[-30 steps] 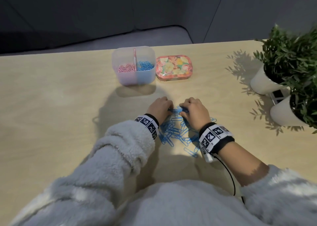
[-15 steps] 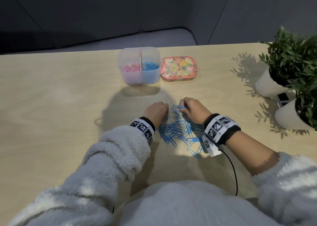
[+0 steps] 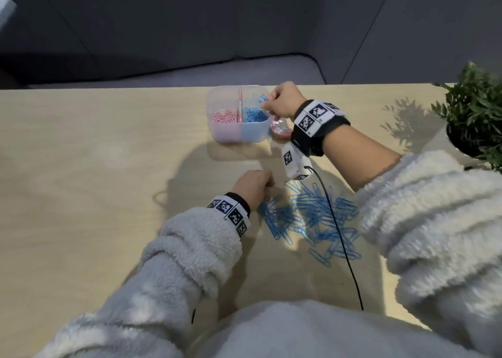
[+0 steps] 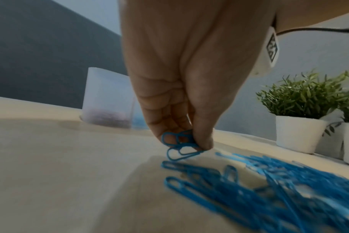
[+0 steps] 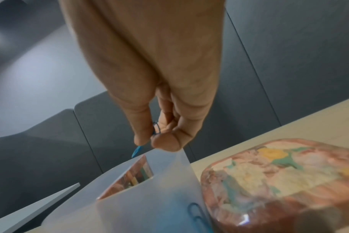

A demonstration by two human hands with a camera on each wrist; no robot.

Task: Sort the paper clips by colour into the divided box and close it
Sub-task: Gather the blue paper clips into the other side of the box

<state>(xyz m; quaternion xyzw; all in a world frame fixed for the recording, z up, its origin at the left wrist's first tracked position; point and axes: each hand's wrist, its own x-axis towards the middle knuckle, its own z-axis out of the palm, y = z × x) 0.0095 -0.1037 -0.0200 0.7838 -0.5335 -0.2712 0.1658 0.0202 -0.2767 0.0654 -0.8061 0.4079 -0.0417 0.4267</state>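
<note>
The translucent divided box [image 3: 236,136] stands open at the far middle of the table, pink clips [image 3: 225,116] in its left half and blue clips [image 3: 254,114] in its right half. My right hand [image 3: 282,103] hovers over the box's right rim and pinches a few blue clips [image 5: 136,150] above the blue half. Near me lies a pile of blue paper clips [image 3: 312,216]. My left hand [image 3: 254,185] is at the pile's left edge, and its fingertips pinch several blue clips [image 4: 179,145] just above the table. The floral lid [image 5: 279,178] lies right of the box, mostly hidden by my right wrist in the head view.
Two white pots with green plants [image 3: 475,113] stand at the table's right edge. A black cable [image 3: 342,238] runs from my right wrist across the pile toward me. One blue clip [image 5: 195,214] lies against the box's outer wall. Bare tabletop [image 3: 95,181] stretches to the left.
My right hand has left the pile and travelled forward to the box with blue clips in its pinch. My left hand stays at the pile's left edge, pinching clips.
</note>
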